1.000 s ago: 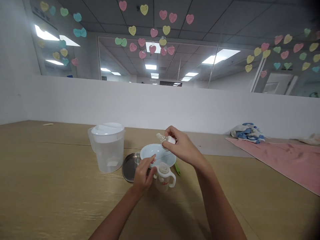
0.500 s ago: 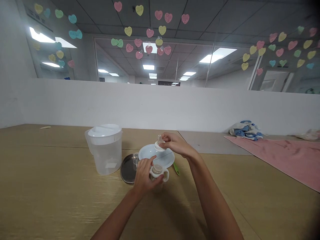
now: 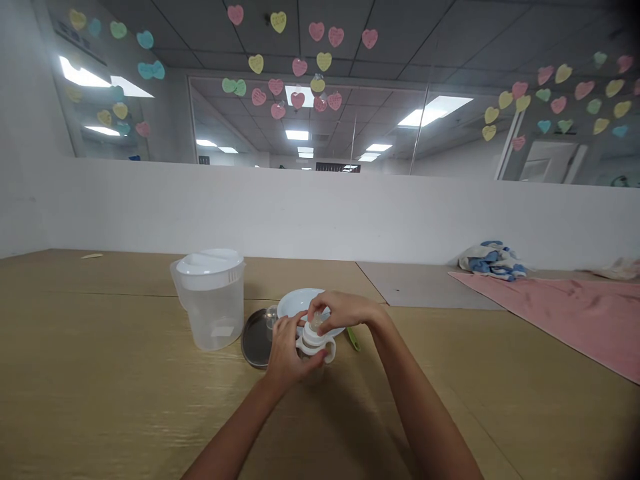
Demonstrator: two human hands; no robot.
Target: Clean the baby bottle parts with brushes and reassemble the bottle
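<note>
A baby bottle [image 3: 313,375] with a white two-handled collar stands upright on the table, and my left hand [image 3: 289,352] is closed around its upper part. At its mouth is a white nipple ring [image 3: 313,335] with a clear nipple, held from above between the thumb and fingers of my right hand [image 3: 339,312]. The ring sits on or right at the bottle's neck; whether it is threaded I cannot tell. Behind the hands lies a pale blue plate [image 3: 295,301], partly hidden. A clear dome-shaped cap [image 3: 271,315] rests at the edge of a dark metal tray [image 3: 256,343].
A lidded clear pitcher [image 3: 214,313] of water stands left of the tray. The green handle [image 3: 353,339] of a utensil pokes out right of the plate. Farther right are a pink cloth [image 3: 565,313] and a crumpled blue-and-white cloth [image 3: 493,260]. A white wall [image 3: 320,213] runs behind the table.
My right hand has come down and toward me, bringing the nipple ring from above the plate onto the bottle's mouth. My left hand has stayed around the bottle.
</note>
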